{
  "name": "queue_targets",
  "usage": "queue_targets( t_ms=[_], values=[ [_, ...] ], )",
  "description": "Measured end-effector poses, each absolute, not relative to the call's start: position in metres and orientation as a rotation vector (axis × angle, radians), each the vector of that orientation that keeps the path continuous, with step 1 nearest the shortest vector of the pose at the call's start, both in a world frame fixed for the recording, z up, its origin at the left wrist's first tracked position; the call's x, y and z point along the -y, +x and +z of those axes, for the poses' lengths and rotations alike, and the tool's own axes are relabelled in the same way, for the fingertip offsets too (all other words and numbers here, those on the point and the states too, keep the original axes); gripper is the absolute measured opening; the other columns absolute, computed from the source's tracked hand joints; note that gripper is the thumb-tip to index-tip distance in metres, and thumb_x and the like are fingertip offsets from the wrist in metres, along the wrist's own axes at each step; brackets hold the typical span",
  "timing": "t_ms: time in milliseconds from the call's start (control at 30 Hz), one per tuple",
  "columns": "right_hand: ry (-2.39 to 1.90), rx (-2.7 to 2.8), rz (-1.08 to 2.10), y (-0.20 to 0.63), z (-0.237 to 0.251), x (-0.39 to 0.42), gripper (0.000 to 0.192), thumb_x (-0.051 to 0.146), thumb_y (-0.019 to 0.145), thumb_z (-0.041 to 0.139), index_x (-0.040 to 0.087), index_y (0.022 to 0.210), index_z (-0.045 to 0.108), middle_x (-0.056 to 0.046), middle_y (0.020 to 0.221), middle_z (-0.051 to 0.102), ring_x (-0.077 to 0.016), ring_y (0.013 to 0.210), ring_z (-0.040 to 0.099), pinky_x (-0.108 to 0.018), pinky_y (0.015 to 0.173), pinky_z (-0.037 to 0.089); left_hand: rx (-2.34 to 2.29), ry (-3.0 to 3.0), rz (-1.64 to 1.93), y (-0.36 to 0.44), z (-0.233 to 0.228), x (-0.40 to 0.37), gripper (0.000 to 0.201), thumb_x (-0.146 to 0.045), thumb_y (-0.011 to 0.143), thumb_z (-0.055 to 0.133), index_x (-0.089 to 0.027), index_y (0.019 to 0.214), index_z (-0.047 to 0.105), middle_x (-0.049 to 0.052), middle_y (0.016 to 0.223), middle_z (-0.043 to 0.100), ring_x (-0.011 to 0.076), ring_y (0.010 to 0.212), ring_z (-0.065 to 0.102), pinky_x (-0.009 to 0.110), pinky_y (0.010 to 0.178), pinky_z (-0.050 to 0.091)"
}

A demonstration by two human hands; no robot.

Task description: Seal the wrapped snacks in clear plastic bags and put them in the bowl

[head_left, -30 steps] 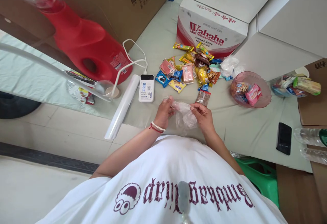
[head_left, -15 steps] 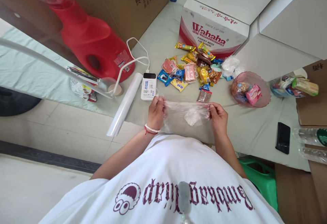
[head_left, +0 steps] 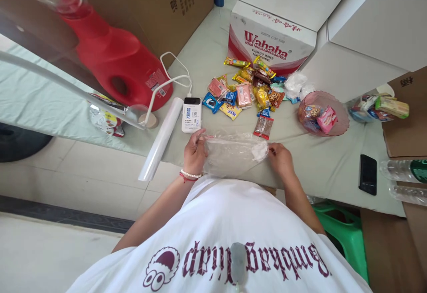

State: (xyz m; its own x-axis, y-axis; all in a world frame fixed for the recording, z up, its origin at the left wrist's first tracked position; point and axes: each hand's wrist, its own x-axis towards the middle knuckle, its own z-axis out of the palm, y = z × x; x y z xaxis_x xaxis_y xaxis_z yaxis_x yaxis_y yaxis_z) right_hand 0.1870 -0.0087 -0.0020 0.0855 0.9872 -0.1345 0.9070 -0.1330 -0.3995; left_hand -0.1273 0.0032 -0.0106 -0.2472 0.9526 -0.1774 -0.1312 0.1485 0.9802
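Head view looks down on a person in a white shirt standing at the near edge of a desk covered with a pale green cloth. Both hands hold one clear plastic bag stretched flat between them, just above the near edge of the desk. The left hand, with a bead bracelet at the wrist, is closed on the bag's left end, thumb on top and fingers curled under. The right hand pinches the bag's right end, fingers shut on a bunched white bit of the plastic.

Just beyond the left hand lies a white power bank with a white cable running back toward a big red jug at the far left of the desk. A roll of clear film lies slantwise beside the power bank and reaches over the near edge. Past the bag, toward the middle of the desk, is a heap of wrapped snacks, and one brown packet lies apart, nearest to the bag. Behind the heap stands a red and white carton at the far edge. To the right of the snacks sits a pink bowl with a few packets in it. A black phone lies near the right end of the near edge.
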Motion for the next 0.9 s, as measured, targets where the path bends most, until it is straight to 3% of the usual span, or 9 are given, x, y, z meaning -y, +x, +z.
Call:
queue_targets(
  t_ms=[167,367,533,633,700,767,833,900],
  values=[
    [-2.228,1.606,0.135,0.243,0.03,0.009,0.028,0.033,0.089,0.058,0.016,0.101,0.076,-0.013,0.102,0.07,-0.0188,0.069,0.058,-0.038,0.08,0.05,-1.066,1.083,1.153,-0.103,0.028,-0.004,0.056,-0.048,0.094,0.066,-0.027,0.144,0.058,0.012,0.123,0.076,0.0034,0.041,0.038,0.023,0.043,0.038],
    [-1.475,1.774,-0.137,0.186,0.079,0.021,0.022,0.036,0.1,0.055,0.023,0.11,0.071,-0.01,0.107,0.07,-0.024,0.1,0.067,-0.04,0.089,0.054,-0.775,0.973,1.078,-0.078,0.07,-0.013,0.065,-0.059,0.091,0.067,-0.034,0.15,0.053,0.013,0.133,0.073,0.0035,0.04,0.042,0.023,0.038,0.032],
    [-1.236,2.161,-0.049,0.148,0.035,0.017,0.034,0.035,0.099,0.06,0.024,0.131,0.065,-0.014,0.139,0.062,-0.0282,0.127,0.059,-0.047,0.105,0.051,-1.138,0.821,1.09,-0.092,0.023,-0.033,0.071,-0.058,0.093,0.062,-0.033,0.157,0.04,0.014,0.143,0.065,0.0051,0.042,0.047,0.023,0.036,0.026],
    [-1.445,2.311,0.172,0.15,-0.001,0.013,0.038,0.038,0.103,0.055,0.021,0.135,0.065,-0.016,0.155,0.051,-0.0323,0.144,0.045,-0.055,0.115,0.043,-1.43,0.812,1.043,-0.107,-0.013,-0.031,0.069,-0.05,0.096,0.057,-0.027,0.157,0.036,0.015,0.144,0.063,0.006,0.044,0.045,0.027,0.043,0.041],
    [-1.551,2.329,0.286,0.157,-0.014,0.015,0.04,0.039,0.103,0.054,0.02,0.136,0.066,-0.016,0.158,0.049,-0.0343,0.147,0.039,-0.058,0.117,0.041,-1.622,0.975,1.063,-0.117,-0.025,-0.02,0.071,-0.045,0.094,0.06,-0.024,0.156,0.034,0.016,0.144,0.061,0.0116,0.059,0.057,0.033,0.06,0.054],
    [-1.573,2.334,0.387,0.168,-0.012,0.02,0.044,0.042,0.102,0.056,0.02,0.139,0.064,-0.016,0.159,0.048,-0.0348,0.148,0.038,-0.058,0.117,0.04,-1.835,1.248,1.128,-0.124,-0.027,-0.006,0.077,-0.041,0.088,0.066,-0.02,0.156,0.035,0.018,0.144,0.058,0.0226,0.094,0.067,0.041,0.083,0.058],
    [-1.541,2.305,0.469,0.177,0.002,0.019,0.048,0.046,0.101,0.057,0.022,0.142,0.061,-0.016,0.157,0.049,-0.0331,0.145,0.043,-0.055,0.116,0.042,-2.006,1.549,1.21,-0.129,-0.022,0.008,0.081,-0.039,0.085,0.071,-0.015,0.155,0.038,0.021,0.146,0.054,0.0331,0.128,0.056,0.05,0.104,0.05],
    [-1.544,2.199,0.48,0.182,0.024,0.004,0.047,0.049,0.102,0.053,0.023,0.14,0.062,-0.016,0.147,0.058,-0.0301,0.135,0.053,-0.05,0.112,0.046,-2.053,1.845,1.266,-0.128,-0.015,0.017,0.068,-0.034,0.086,0.07,-0.016,0.149,0.049,0.021,0.143,0.056,0.0365,0.141,0.046,0.055,0.115,0.04]
  ],
)
